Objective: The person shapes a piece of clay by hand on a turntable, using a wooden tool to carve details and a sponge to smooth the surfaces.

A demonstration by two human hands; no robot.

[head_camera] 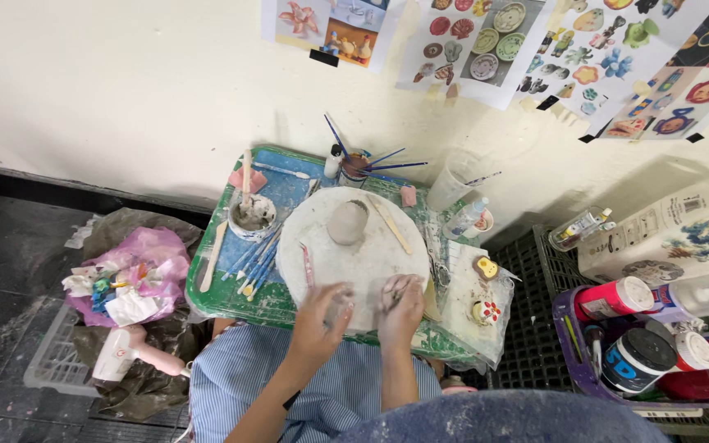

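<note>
Head view, looking down on a small green worktop (pixel 215 302) against a pale wall. Round white clay-smeared board (pixel 354 254) at its middle, with a grey clay cup (pixel 347 221) standing upright toward the far side. Both hands at the near edge of the board, close together: left hand (pixel 322 316) with fingers curled loosely over something small and pale, blurred, so cannot tell whether clamped on it; right hand (pixel 401 308) with fingers bent together around a thin tool, too small to name. Flat wooden stick (pixel 388 223) lying on the board right of the cup. Left of the board, a white bowl (pixel 251 216) of grey slip with a stick upright in it, and a row of blue-handled brushes (pixel 254 264) lying beside it. Behind the cup, a jar of brushes (pixel 355 166), bristling outward; clear plastic cup (pixel 450 185) and a small spray bottle (pixel 464 218) further right. Two small painted ceramic pieces (pixel 484 289) on the plastic sheet at the right edge. On the floor left, a pink plastic bag (pixel 153 262) of scraps and a white hair dryer (pixel 129 354). On the right, a purple crate (pixel 566 328) crowded with paint bottles: red one with white cap (pixel 615 298), black tub with a white label (pixel 638 359). Taped to the wall above, printed sheets (pixel 486 45) of colourful ceramic dishes and figures.
</note>
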